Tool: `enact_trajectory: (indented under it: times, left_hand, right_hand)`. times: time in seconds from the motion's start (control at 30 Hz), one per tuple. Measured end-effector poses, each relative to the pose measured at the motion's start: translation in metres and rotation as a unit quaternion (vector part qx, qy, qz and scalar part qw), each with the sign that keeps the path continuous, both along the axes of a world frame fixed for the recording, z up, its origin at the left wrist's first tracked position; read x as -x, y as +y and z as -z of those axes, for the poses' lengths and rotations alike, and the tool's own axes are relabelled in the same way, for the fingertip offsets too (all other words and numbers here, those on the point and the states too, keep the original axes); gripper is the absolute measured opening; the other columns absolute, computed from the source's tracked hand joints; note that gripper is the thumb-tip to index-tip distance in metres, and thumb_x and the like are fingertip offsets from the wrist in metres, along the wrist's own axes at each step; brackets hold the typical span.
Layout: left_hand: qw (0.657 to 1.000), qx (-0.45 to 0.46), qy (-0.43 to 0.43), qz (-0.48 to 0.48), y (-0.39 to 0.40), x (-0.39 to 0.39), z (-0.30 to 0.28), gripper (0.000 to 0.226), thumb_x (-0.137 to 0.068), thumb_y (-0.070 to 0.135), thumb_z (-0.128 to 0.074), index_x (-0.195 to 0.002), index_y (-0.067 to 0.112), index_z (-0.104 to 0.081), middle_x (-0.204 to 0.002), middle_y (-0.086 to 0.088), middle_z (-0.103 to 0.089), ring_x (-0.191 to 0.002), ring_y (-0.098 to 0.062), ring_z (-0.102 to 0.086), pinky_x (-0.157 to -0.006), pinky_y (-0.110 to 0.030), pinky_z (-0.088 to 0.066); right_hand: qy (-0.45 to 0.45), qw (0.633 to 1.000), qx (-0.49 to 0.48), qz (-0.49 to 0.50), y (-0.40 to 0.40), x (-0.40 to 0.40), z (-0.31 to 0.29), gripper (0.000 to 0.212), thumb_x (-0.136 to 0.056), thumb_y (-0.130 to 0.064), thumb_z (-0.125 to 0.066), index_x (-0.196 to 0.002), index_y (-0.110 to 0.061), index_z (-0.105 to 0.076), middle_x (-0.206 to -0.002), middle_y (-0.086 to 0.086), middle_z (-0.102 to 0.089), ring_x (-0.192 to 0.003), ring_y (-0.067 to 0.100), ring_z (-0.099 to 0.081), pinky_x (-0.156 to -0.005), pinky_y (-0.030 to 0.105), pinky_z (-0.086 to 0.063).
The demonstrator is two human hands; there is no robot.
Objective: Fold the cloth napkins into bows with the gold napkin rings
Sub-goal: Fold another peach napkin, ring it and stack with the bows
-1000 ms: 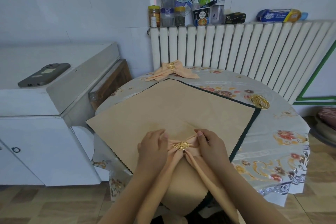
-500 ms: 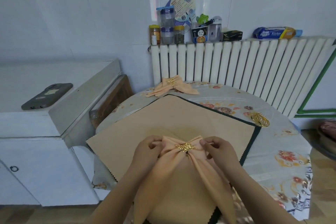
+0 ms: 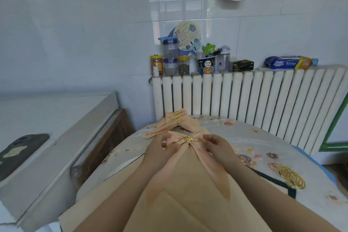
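A peach napkin bow point(image 3: 180, 156) with a gold leaf ring point(image 3: 188, 139) at its middle is held up above the tan mat point(image 3: 180, 209). My left hand point(image 3: 158, 149) pinches its left loop and my right hand point(image 3: 218, 145) pinches its right loop. Its two tails hang down towards me. Just behind it, a stack of finished peach bows point(image 3: 174, 123) with gold rings lies at the table's far edge. Spare gold rings point(image 3: 291, 176) sit in a pile at the right.
The round table point(image 3: 263, 143) has a floral cover. A white radiator point(image 3: 263, 103) stands behind it with jars and packets on top. A white cabinet point(image 3: 47, 128) at the left carries a phone point(image 3: 20, 150).
Both hands lifted the bow off the mat and carried it away from me towards the finished bows. The camera tilted up.
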State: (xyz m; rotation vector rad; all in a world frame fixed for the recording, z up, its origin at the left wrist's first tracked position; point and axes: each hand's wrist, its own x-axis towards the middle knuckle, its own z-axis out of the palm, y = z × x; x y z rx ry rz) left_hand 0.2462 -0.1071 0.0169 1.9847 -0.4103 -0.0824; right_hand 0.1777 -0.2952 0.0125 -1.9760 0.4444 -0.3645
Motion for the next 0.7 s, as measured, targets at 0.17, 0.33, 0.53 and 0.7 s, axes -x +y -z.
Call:
enact_trajectory:
  times: [0.17, 0.33, 0.53, 0.7]
  left_hand:
    - [0.998, -0.049, -0.01, 0.044, -0.026, -0.078, 0.01, 0.074, -0.068, 0.021, -0.081, -0.132, 0.024, -0.043, -0.121, 0.008, -0.047, -0.109, -0.011, -0.047, -0.085, -0.022, -0.037]
    - [0.995, -0.078, -0.032, 0.048, -0.057, -0.159, 0.017, 0.076, -0.075, 0.017, -0.073, -0.138, 0.024, -0.032, -0.135, 0.002, -0.044, -0.119, -0.017, -0.047, -0.096, -0.027, -0.04]
    - [0.988, -0.137, -0.071, 0.021, -0.088, -0.242, 0.057, 0.071, -0.082, 0.015, -0.064, -0.142, 0.023, -0.028, -0.14, -0.002, -0.042, -0.124, -0.023, -0.044, -0.103, -0.035, -0.038]
    - [0.977, -0.197, -0.078, 0.028, -0.093, -0.263, 0.106, 0.067, -0.086, 0.018, -0.056, -0.142, 0.031, -0.023, -0.148, 0.005, -0.033, -0.132, -0.025, -0.035, -0.113, -0.051, -0.02]
  right_hand:
    - [0.016, 0.999, 0.003, -0.041, -0.021, -0.078, 0.004, 0.049, -0.093, -0.029, -0.057, -0.137, -0.012, -0.046, -0.136, 0.002, -0.052, -0.123, 0.017, -0.048, -0.094, 0.021, -0.033]
    - [0.0, 0.998, 0.037, -0.045, -0.04, -0.158, 0.005, 0.05, -0.092, -0.032, -0.055, -0.138, -0.015, -0.044, -0.137, -0.001, -0.051, -0.119, 0.015, -0.048, -0.094, 0.024, -0.034]
    - [0.006, 0.997, 0.065, -0.039, -0.057, -0.24, 0.042, 0.066, -0.089, -0.029, -0.059, -0.146, -0.01, -0.03, -0.146, 0.007, -0.041, -0.132, 0.023, -0.04, -0.105, 0.032, -0.033]
    - [0.01, 0.994, 0.1, -0.038, -0.061, -0.261, 0.087, 0.051, -0.087, -0.031, -0.063, -0.128, -0.005, -0.045, -0.124, 0.01, -0.055, -0.111, 0.021, -0.051, -0.09, 0.026, -0.037]
